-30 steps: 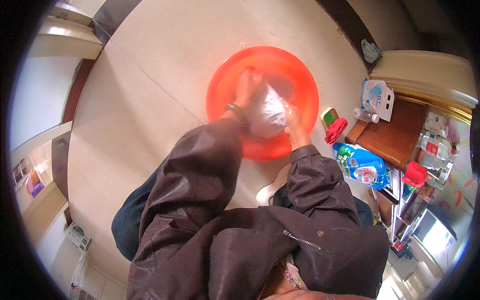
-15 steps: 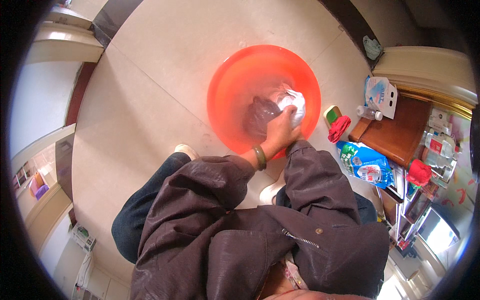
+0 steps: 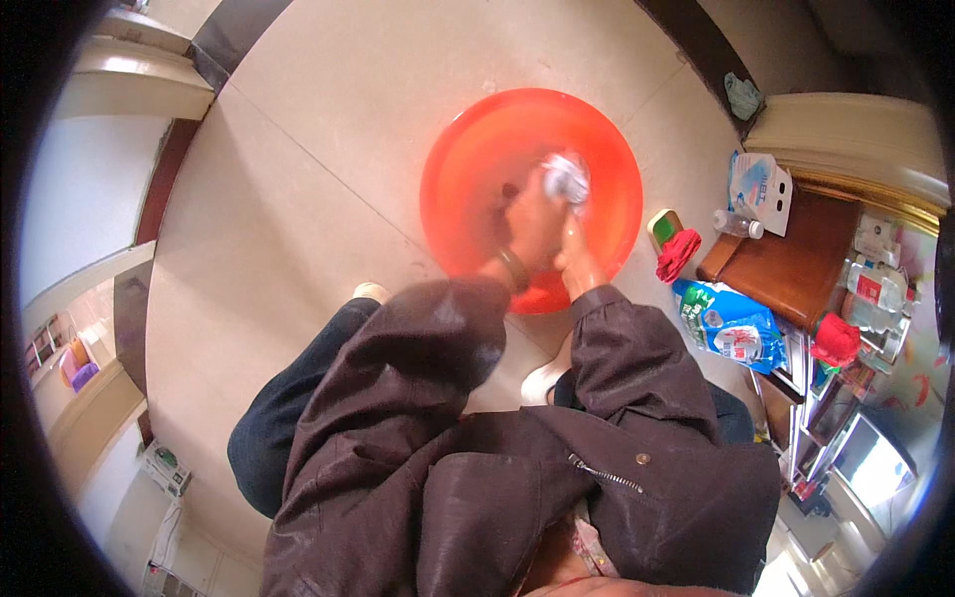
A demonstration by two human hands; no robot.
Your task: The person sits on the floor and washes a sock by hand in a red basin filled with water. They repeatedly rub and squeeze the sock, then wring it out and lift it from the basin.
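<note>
An orange-red plastic basin point(image 3: 460, 159) stands on the floor in front of me, with cloudy water in it. Inside it, both my hands work close together on a bunched white cloth point(image 3: 567, 177). My left hand point(image 3: 535, 231), with a bracelet on its wrist, is closed round the cloth and smeared by motion. Just right of it and a little nearer to me, my right hand point(image 3: 579, 257) is closed at the lower end of the cloth. A small bit of something dark point(image 3: 509, 191) shows beside my left hand; the rest of it is hidden.
Right of the basin lie a green-topped brush or sponge point(image 3: 664, 227) and a red cloth point(image 3: 678, 255). Beyond are a blue packet point(image 3: 731, 328), a clear bottle point(image 3: 738, 225), a brown box point(image 3: 786, 251) and a white package point(image 3: 761, 194). My shoes flank the basin's near side.
My left hand has moved left and slightly down. The white cloth is now more tightly bunched and further up and left. The dark thing in the water is mostly covered now.
</note>
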